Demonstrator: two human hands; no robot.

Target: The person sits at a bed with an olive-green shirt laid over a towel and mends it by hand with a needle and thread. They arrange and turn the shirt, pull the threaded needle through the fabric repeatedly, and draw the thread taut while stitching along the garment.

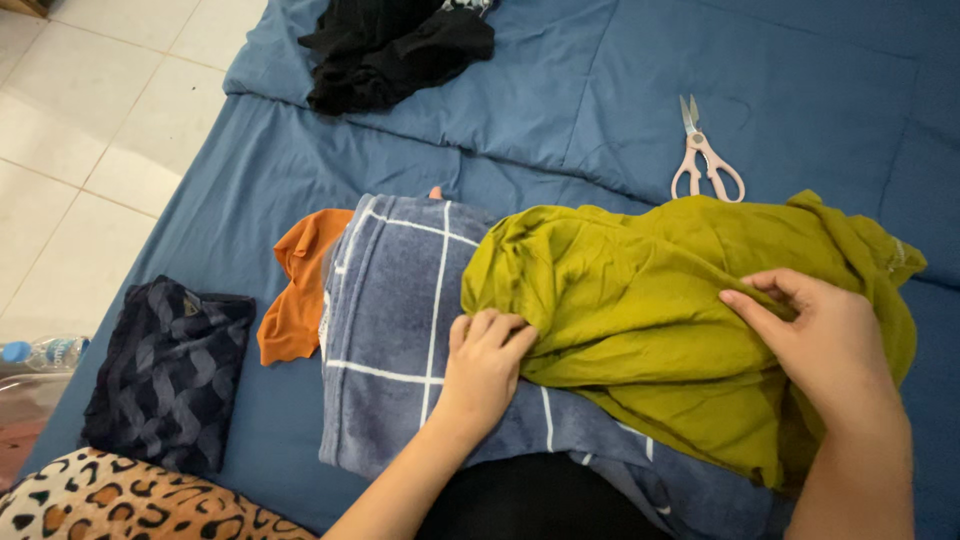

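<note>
The olive-green garment (640, 300) lies crumpled on the bed (250, 170), spread across a blue checked towel (390, 320), its long axis running left to right in front of the person. The left hand (485, 365) sits at its near left edge, fingers curled and pinching the cloth where it meets the towel. The right hand (825, 345) rests on the garment's right part, fingers bent and gripping a fold. Both hands touch it, well apart, one toward each end.
</note>
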